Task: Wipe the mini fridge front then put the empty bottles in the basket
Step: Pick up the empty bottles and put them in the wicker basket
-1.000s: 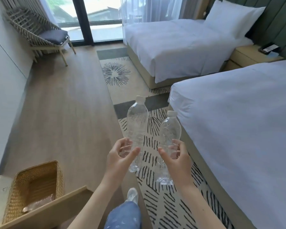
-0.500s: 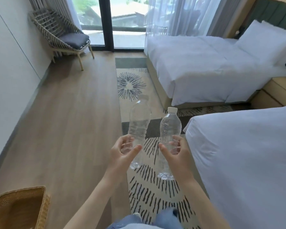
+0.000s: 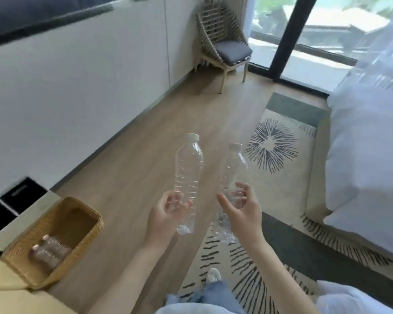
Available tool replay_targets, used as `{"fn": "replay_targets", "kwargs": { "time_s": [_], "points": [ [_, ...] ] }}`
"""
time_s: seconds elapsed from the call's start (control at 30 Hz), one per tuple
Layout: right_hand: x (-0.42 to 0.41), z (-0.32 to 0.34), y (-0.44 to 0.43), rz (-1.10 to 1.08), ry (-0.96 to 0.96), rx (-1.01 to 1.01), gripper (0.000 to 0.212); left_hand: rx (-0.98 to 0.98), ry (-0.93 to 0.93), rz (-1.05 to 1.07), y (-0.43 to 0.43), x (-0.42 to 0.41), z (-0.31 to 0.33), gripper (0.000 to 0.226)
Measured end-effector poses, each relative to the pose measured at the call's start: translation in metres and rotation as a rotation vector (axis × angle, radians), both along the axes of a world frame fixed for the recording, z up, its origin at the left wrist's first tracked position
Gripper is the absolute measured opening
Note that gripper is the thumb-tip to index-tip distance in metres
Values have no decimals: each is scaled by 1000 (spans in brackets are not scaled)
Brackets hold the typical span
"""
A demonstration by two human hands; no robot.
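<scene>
Head view (the only view).

Left hand: fingers and thumb wrapped round the lower body of a clear bottle, cap up, base just below my palm. Bottle leans a little to the right.

Right hand: holds the second bottle low on its body, fingers curled behind it, thumb stretched out across the front. Cap up, tilted slightly left. Its base looks crumpled, though the plastic is too clear to be sure.

The two bottles are near each other but apart. Both look empty and capped, so a low grip should be enough, and it leaves the necks free to tip forward.

Both forearms reach out ahead of me at about the same height, palms turned inward, over the wood floor at the edge of the patterned rug.

The wicker basket sits on a pale counter, low to my left and well apart from both hands. Two capped bottles lie inside it on their sides.

Judgement: wiping is presumably done, and this is the bottle-carrying stage. The left hand is the closer one, so it would likely unload first.
</scene>
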State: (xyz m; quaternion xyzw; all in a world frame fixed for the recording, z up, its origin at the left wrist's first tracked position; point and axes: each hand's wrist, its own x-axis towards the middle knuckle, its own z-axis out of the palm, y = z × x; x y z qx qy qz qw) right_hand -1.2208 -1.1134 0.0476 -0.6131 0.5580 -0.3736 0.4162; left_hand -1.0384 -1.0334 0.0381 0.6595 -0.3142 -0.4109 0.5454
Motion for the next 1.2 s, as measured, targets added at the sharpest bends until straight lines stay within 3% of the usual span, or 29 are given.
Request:
{"fn": "replay_targets", "kwargs": {
  "time_s": [0.1, 0.23, 0.53, 0.7, 0.9, 1.2],
  "points": [
    [35, 3, -60, 197, -3, 23, 64, 16, -2, 191, -21, 14, 7, 42],
    [100, -1, -104, 436, -3, 47, 62, 33, 37, 424, -21, 42, 8, 51],
    [285, -37, -92, 869, -6, 150, 41, 85, 134, 946, 26, 145, -24, 53],
    [404, -46, -67, 1015, 2, 153, 34, 86, 99, 1078, 67, 232, -38, 38],
    [530, -41, -46, 1170, 41, 143, 32, 139, 77, 1219, 103, 339, -37, 56],
    [688, -84, -56, 1298, 113, 263, 39, 245, 175, 1388, 89, 460, -78, 54]
  ]
}}
